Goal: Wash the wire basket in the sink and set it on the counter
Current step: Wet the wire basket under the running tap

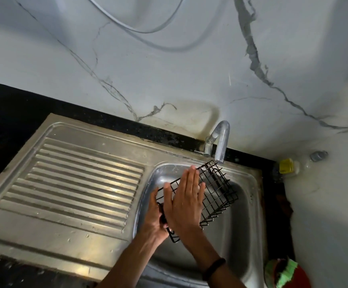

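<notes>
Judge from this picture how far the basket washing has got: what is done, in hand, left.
Done: the basket is over the sink, under the tap. In hand: the left hand grips its near end while the right hand lies flat on the wires, as if rubbing them. Whether water runs is unclear. Left: finishing the wash and setting it on the counter.

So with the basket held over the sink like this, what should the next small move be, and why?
Probably sweep the right hand along the mesh. Its fingers lie flat on the basket, which the left hand grips at its lower edge, tilted over the sink with its top corner just under the tap. I can't tell if water is running, so opening the tap may come first.
</notes>
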The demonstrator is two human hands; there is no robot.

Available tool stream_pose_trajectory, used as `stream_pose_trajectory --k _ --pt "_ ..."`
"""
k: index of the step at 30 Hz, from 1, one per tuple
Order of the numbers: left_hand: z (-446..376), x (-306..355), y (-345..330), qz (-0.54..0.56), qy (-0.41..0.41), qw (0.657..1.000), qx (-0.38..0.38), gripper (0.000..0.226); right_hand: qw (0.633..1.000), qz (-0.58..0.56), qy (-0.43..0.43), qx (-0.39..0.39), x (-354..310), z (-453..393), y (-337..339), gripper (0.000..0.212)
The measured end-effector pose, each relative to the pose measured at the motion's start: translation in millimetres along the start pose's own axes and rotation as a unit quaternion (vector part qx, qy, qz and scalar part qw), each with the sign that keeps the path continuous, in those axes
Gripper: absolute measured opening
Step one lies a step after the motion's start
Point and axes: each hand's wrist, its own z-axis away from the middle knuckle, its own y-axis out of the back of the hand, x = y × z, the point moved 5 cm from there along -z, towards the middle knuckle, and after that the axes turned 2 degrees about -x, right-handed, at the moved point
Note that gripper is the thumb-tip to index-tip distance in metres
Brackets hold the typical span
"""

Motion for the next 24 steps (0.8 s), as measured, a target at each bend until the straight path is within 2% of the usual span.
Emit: stream_pose_trajectory --k 1,4,6,7,9,10,11,12,13,14,15,16,18,21,23,24 --pt "1.8 0.1 1.3 0.004 -0.003 1.000 0.002 0.091 1.000 0.002 0.010 0.008 3.6 11.6 -0.3 0.081" --pt "4.0 4.7 5.3 -0.037 -0.021 0.998 0.035 0.064 0.999 -0.005 0.001 0.034 36.1 19.6 1.0 0.080" --pt "10.6 10.1 1.6 -0.045 -0.028 0.998 0.045 0.057 0.990 -0.121 -0.034 0.058 55.9 2.5 17.4 0.076" --pt "11.8 12.2 0.7 -0.043 -0.031 0.997 0.048 0.056 0.969 -0.227 -0.063 0.076 64.6 -7.5 28.7 0.070" --pt "12.4 17.7 0.2 -0.026 -0.034 0.997 0.056 0.055 0.879 -0.441 -0.120 0.137 73.6 -27.4 55.1 0.047" --pt "12.7 21.8 0.7 -0.018 -0.036 0.997 0.067 0.055 0.814 -0.541 -0.153 0.143 74.3 -39.2 64.1 0.042" --pt "11.6 24.9 2.4 -0.010 -0.040 0.996 0.076 0.056 0.733 -0.641 -0.193 0.123 74.4 -51.1 66.4 0.045" --pt "11.2 27.1 2.6 0.000 -0.037 0.996 0.079 0.056 0.634 -0.732 -0.235 0.083 72.5 -60.5 65.6 0.051" --pt "10.0 28.8 3.7 0.007 -0.036 0.996 0.079 0.057 0.539 -0.798 -0.269 0.040 70.5 -66.2 63.4 0.056" --pt "12.6 31.0 3.1 0.010 -0.037 0.996 0.082 0.057 0.464 -0.838 -0.288 0.002 68.7 -70.6 61.4 0.057" --pt "13.2 31.8 3.8 0.009 -0.037 0.996 0.084 0.057 0.418 -0.859 -0.295 -0.015 69.2 -74.9 60.3 0.054" --pt "12.3 31.7 5.0 0.011 -0.036 0.996 0.084 0.058 0.392 -0.870 -0.300 -0.022 70.2 -77.0 60.5 0.050" --pt "12.7 30.2 4.3 0.016 -0.032 0.996 0.083 0.059 0.383 -0.876 -0.292 -0.033 69.8 -78.8 63.1 0.041" --pt "9.1 26.1 1.9 0.029 -0.018 0.996 0.084 0.057 0.400 -0.874 -0.273 -0.038 70.7 -79.0 70.5 0.035" --pt "10.8 25.3 -5.0 0.030 -0.012 0.997 0.074 0.056 0.434 -0.864 -0.249 -0.056 66.4 -74.4 72.5 0.034" --pt "9.0 24.1 -6.3 0.028 -0.012 0.997 0.072 0.057 0.474 -0.847 -0.231 -0.066 60.6 -67.2 71.2 0.036"
